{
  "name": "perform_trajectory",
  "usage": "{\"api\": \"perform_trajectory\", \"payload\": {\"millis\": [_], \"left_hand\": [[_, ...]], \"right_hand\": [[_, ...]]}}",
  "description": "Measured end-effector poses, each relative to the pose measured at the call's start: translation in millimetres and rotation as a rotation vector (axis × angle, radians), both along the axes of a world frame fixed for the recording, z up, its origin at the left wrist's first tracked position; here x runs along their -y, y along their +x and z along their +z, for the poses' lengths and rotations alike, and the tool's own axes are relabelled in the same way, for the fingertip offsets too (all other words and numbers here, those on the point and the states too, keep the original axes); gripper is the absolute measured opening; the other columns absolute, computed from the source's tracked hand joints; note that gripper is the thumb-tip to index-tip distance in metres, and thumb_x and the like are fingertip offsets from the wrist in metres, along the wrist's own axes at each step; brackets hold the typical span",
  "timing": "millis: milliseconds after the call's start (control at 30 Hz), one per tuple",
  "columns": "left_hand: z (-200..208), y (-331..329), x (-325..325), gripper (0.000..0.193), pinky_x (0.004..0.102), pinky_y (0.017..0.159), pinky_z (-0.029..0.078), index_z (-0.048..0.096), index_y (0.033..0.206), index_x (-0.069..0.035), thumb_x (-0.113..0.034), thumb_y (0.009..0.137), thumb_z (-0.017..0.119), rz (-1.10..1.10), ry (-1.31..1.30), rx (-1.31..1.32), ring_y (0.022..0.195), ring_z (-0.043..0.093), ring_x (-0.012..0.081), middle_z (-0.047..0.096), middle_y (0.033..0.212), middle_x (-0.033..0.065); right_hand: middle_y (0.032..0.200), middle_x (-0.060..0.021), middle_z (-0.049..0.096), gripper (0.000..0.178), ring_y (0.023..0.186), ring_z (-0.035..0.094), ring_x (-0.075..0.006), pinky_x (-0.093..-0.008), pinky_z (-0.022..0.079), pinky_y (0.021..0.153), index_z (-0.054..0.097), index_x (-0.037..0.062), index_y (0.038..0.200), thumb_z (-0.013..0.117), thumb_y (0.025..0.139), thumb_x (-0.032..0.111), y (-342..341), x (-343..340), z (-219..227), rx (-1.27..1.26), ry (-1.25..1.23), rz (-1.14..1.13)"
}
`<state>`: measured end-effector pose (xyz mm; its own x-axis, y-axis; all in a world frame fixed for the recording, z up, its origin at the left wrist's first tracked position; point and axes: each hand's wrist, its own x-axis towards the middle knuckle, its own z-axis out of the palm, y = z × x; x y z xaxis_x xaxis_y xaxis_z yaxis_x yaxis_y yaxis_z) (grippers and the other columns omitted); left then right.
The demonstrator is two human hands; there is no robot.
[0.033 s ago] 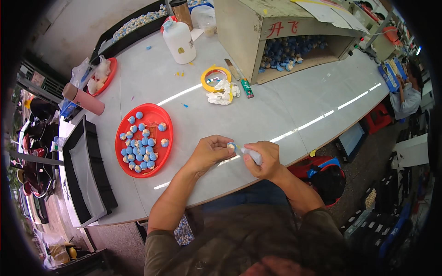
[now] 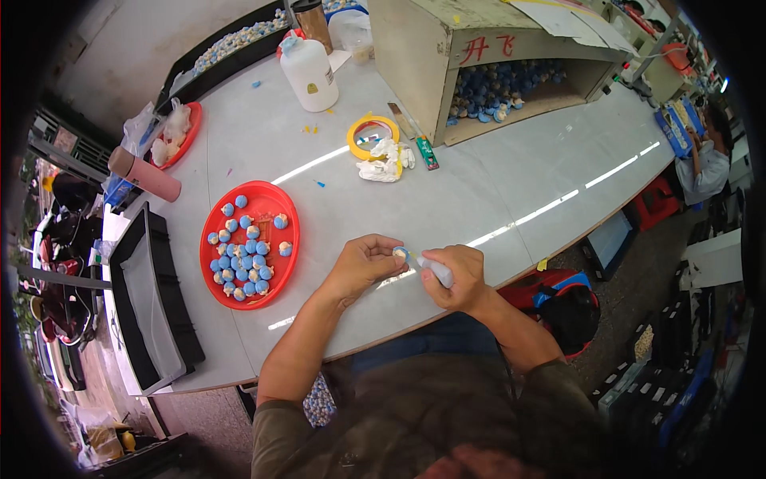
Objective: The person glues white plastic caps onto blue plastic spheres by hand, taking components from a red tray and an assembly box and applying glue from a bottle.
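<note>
Between the thumb and fingers of my left hand (image 2: pixel 363 265) is a small blue-and-cream figure piece (image 2: pixel 400 253). Wrapped in my right hand (image 2: pixel 464 275) is a pale squeeze bottle (image 2: pixel 437 272); its thin yellowish tip points left at the piece, and I cannot tell whether it touches. Both hands are over the near edge of the grey table (image 2: pixel 359 209). To their left, a round red tray (image 2: pixel 265 206) holds several similar blue-and-cream pieces (image 2: pixel 246 262), some pressed close together.
A black bin (image 2: pixel 179 319) stands at far left, by a pink bottle (image 2: pixel 152 177). Yellow tape (image 2: pixel 352 142), crumpled white tissue (image 2: pixel 381 170) and a green box (image 2: pixel 428 154) lie ahead. Behind them are a white jug (image 2: pixel 311 80) and a wooden box (image 2: pixel 411 72) of blue pieces.
</note>
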<state>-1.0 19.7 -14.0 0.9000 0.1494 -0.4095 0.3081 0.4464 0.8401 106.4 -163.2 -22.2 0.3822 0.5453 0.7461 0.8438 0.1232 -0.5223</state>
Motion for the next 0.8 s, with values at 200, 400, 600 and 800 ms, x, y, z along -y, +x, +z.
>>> {"api": "perform_trajectory", "payload": {"millis": [200, 400, 600, 800], "left_hand": [[5.9, 2.4, 3.0, 0.032, 0.0279, 0.08, 0.057, 0.055, 0.114, 0.01, -0.001, 0.087, 0.068, 0.041, 0.012, -0.051, 0.092, 0.068, 0.0221, 0.064, 0.104, 0.016], [3.7, 2.6, 4.0, 0.032, 0.0274, 0.078, 0.057, 0.055, 0.115, 0.009, -0.001, 0.087, 0.068, 0.061, 0.007, -0.048, 0.091, 0.069, 0.0221, 0.064, 0.104, 0.0158], [5.6, 1.6, 3.2, 0.033, 0.0266, 0.077, 0.057, 0.055, 0.115, 0.009, -0.001, 0.087, 0.068, 0.024, 0.023, -0.049, 0.091, 0.069, 0.0213, 0.064, 0.104, 0.0162], [7.6, 1.1, 3.2, 0.031, 0.0248, 0.077, 0.056, 0.057, 0.114, 0.007, -0.002, 0.087, 0.069, 0.005, 0.022, -0.053, 0.09, 0.068, 0.0182, 0.065, 0.102, 0.0134]], "right_hand": [[0.065, -0.0108, 0.062, 0.02, 0.047, 0.055, -0.0234, -0.0322, 0.043, 0.045, 0.063, -0.0005, 0.089, 0.068, 0.072, 0.008, -2.6, 2.6, 4.6, 0.116, -0.013, -0.026], [0.066, -0.0087, 0.061, 0.022, 0.048, 0.056, -0.0238, -0.0328, 0.043, 0.046, 0.063, -0.0009, 0.088, 0.071, 0.069, 0.008, -2.8, 4.3, 1.1, 0.124, 0.003, -0.012], [0.066, -0.0093, 0.061, 0.022, 0.05, 0.059, -0.0245, -0.0324, 0.045, 0.047, 0.063, -0.0016, 0.089, 0.071, 0.07, 0.008, -1.2, 3.8, 4.6, 0.086, -0.002, -0.019], [0.066, -0.0093, 0.061, 0.023, 0.051, 0.059, -0.0247, -0.033, 0.045, 0.047, 0.063, -0.0017, 0.09, 0.071, 0.07, 0.007, -1.1, 0.8, 3.7, 0.077, 0.003, -0.01]]}}
